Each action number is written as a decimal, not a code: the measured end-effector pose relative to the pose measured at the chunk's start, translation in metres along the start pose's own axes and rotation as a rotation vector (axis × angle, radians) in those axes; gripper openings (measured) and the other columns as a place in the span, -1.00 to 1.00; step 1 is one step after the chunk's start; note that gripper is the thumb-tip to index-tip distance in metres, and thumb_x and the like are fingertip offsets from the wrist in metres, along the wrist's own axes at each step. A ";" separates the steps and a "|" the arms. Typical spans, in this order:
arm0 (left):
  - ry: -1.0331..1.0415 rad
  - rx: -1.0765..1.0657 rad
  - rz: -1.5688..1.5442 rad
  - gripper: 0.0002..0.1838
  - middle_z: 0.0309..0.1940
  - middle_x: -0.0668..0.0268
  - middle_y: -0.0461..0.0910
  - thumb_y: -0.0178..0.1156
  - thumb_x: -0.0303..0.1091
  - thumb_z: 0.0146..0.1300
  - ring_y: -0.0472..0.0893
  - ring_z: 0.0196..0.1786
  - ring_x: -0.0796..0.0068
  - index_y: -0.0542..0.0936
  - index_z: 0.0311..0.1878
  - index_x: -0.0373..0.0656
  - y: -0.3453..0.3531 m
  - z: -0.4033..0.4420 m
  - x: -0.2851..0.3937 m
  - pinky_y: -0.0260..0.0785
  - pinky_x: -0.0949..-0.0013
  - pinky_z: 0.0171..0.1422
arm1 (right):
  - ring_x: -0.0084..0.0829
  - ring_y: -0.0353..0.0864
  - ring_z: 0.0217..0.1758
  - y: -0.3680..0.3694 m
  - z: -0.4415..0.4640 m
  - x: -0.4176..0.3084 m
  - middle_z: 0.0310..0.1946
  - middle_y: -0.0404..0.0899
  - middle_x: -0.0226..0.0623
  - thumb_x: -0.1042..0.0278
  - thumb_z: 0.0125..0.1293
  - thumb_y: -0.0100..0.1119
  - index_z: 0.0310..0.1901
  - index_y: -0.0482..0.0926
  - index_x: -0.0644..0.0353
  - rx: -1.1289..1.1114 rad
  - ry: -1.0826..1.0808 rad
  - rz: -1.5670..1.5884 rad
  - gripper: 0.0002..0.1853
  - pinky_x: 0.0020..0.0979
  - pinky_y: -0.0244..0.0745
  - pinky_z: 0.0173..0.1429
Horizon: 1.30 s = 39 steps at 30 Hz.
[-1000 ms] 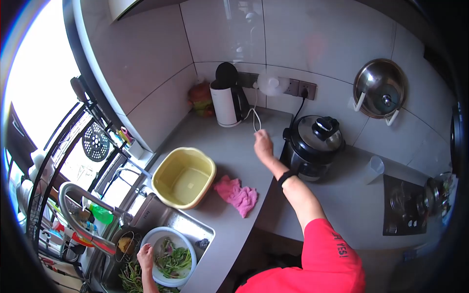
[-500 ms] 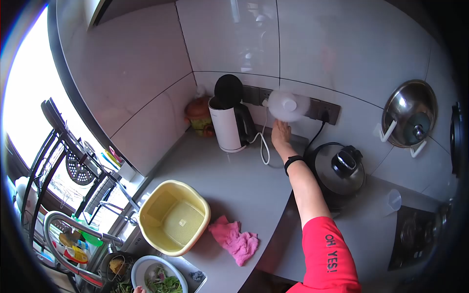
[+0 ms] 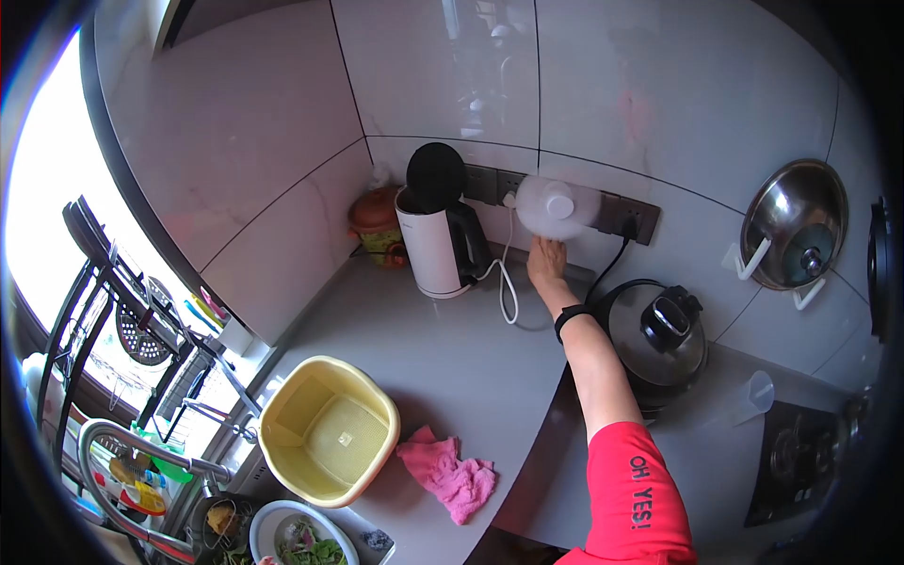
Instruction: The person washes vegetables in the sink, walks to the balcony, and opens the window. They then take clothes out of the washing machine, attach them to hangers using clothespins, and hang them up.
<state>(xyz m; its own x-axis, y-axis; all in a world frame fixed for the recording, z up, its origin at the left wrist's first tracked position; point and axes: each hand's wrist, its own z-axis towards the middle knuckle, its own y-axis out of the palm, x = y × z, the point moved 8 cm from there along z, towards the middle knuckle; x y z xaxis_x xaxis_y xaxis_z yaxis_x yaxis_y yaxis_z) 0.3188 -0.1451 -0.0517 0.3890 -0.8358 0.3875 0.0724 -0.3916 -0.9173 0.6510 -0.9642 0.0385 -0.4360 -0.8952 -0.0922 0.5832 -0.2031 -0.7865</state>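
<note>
My right hand reaches to the wall, its fingers drawn together at the lower edge of a translucent white round object with a raised knob, in front of the socket strip. A white kettle with its black lid up stands to the left, its white cord looping near my hand. Of my left hand, only a small bit shows at the bottom edge, by the bowl of greens; its fingers are mostly hidden.
A yellow basin and a pink cloth lie on the counter. Right of my arm stands a black cooker, near a clear cup. A metal lid hangs on the wall. The faucet arches at lower left.
My right hand has moved from beside the kettle cord up to the round object. The view has shifted, and my left hand has nearly left it at the bottom.
</note>
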 end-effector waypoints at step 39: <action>0.640 -0.383 -0.200 -0.70 -0.30 0.21 0.51 0.13 -0.29 0.18 0.52 -0.23 0.39 0.43 -0.08 -0.22 -0.024 -0.031 -0.031 0.42 0.31 -0.13 | -0.20 0.47 -0.13 -0.411 -0.565 -0.397 -0.27 0.44 -0.16 0.39 -0.08 0.12 -0.37 0.52 0.28 -0.406 -0.640 1.185 -0.80 -0.20 0.35 0.00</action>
<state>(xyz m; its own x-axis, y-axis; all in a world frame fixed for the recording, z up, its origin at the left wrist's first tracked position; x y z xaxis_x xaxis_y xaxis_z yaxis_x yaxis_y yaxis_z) 0.2764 -0.1216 -0.0392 -0.2136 -0.7492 0.6270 -0.2831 -0.5668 -0.7737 0.1973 -0.3018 0.0531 0.6154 -0.4969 -0.6119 0.0954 0.8175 -0.5680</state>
